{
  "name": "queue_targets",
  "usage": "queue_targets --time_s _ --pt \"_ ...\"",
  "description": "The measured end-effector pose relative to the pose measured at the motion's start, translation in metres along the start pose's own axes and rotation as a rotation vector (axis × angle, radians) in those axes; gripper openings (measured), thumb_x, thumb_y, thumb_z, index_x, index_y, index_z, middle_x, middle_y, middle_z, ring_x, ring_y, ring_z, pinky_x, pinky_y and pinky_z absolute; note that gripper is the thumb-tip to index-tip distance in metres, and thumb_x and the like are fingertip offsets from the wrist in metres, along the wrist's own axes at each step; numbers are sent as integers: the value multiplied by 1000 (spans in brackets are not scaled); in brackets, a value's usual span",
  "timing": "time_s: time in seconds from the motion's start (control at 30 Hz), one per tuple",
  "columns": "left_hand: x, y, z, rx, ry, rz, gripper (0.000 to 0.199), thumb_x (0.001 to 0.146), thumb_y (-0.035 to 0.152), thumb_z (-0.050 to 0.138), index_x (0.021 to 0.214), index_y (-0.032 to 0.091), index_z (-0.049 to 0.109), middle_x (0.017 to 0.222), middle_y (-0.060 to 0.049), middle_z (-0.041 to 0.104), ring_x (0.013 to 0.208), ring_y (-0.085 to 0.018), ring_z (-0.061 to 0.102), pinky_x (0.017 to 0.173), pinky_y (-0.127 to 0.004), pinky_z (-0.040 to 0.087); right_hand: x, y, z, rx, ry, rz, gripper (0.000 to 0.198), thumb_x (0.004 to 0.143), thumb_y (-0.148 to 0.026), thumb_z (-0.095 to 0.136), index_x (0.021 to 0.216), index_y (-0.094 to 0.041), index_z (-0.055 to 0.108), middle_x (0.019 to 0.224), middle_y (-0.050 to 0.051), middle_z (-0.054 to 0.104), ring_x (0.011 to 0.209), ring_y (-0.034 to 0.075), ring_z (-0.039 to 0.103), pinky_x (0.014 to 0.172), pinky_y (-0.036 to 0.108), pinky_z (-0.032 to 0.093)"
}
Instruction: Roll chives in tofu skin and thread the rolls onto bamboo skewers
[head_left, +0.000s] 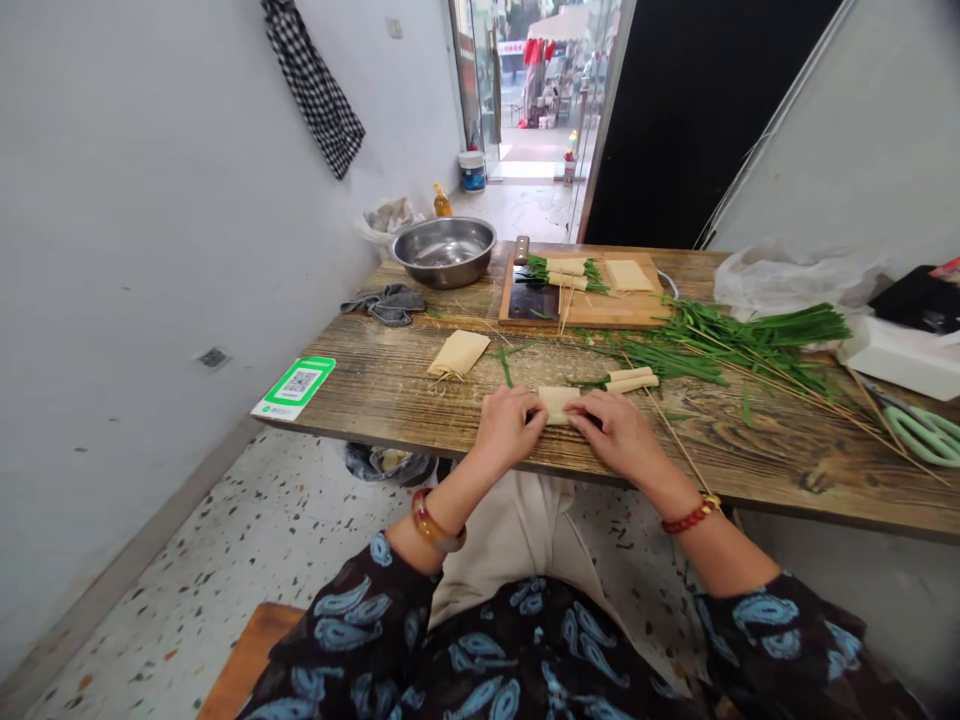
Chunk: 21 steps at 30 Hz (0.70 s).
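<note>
A small pale tofu skin sheet (pixel 559 398) lies at the front of the wooden table, its near edge curled. My left hand (pixel 507 424) pinches its left end, and my right hand (pixel 619 430) pinches its right end. What is inside the curl is hidden by my fingers. Just beyond my right hand lie two finished tofu skin rolls (pixel 631 379) with green ends sticking out. Left of my hands is a stack of tofu skin sheets (pixel 460 353). Loose green chives (pixel 679 360) spread to the right, with thin skewers (pixel 679 435) among them.
A cutting board (pixel 600 315) at the back holds a cleaver (pixel 534 300), more rolls (pixel 566 274) and sheets. A steel basin (pixel 445 255), grey cloth (pixel 386 304) and QR card (pixel 298 386) sit left. Scissors (pixel 919 432) and a plastic bag (pixel 795 282) are right.
</note>
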<state>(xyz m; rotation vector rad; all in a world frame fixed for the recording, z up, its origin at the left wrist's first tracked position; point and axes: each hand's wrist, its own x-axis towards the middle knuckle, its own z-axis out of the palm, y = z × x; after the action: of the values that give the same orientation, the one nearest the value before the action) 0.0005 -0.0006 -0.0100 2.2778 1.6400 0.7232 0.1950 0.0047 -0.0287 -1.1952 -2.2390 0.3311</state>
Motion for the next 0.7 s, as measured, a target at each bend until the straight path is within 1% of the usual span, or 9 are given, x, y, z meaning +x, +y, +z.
queue_targets --time_s 0.1,0.2,0.3,0.37,0.43,0.47,0.6,0.7 --pt "1 1 0 5 -5 -3 16 82 24 56 71 21 67 79 -2 65 80 -18 54 74 -32 37 1 -2 -3 -26 -14 -12 17 91 -26 52 100 -24 66 86 4 65 82 20 55 75 33 40" --pt "1 2 0 5 -6 -18 14 82 24 56 72 22 67 79 -1 65 80 -19 53 75 -32 37 2 -3 -5 -51 -44 -37 18 92 -26 51 94 -25 68 87 5 64 82 20 55 74 33 39" --pt "1 2 1 -24 11 -46 11 81 21 56 83 23 66 81 0 64 82 -19 52 76 -33 36 4 -1 -5 -49 -41 -31 19 92 -28 51 91 -25 70 86 5 64 81 20 54 73 34 39" --pt "0 2 2 -44 44 -46 14 79 19 57 89 24 66 91 0 64 88 -20 52 78 -34 36 4 0 -4 -34 -34 -22 20 92 -29 51 90 -25 70 87 5 64 81 20 53 74 35 40" --pt "0 2 4 -49 66 -7 13 80 19 57 87 24 67 101 -1 62 94 -21 50 80 -35 36 5 2 -2 -22 -24 -15 19 91 -29 52 90 -25 71 89 5 64 83 20 53 75 35 40" --pt "-1 2 5 -41 70 19 12 81 19 57 84 24 67 102 -2 62 96 -21 49 81 -36 35 5 2 -2 -20 -18 -13 19 91 -29 53 90 -25 71 90 5 63 84 21 53 76 36 41" --pt "-3 2 6 46 55 109 19 87 22 51 78 23 68 94 -4 61 95 -22 47 81 -37 35 4 2 -1 -29 -3 -28 19 90 -29 53 88 -24 72 90 6 62 86 22 52 77 38 41" --pt "-5 1 4 73 30 145 13 85 26 55 82 21 67 94 -6 61 97 -23 47 82 -39 36 4 1 -2 -35 -10 -35 20 91 -29 53 88 -23 72 90 6 63 85 22 52 77 38 41"
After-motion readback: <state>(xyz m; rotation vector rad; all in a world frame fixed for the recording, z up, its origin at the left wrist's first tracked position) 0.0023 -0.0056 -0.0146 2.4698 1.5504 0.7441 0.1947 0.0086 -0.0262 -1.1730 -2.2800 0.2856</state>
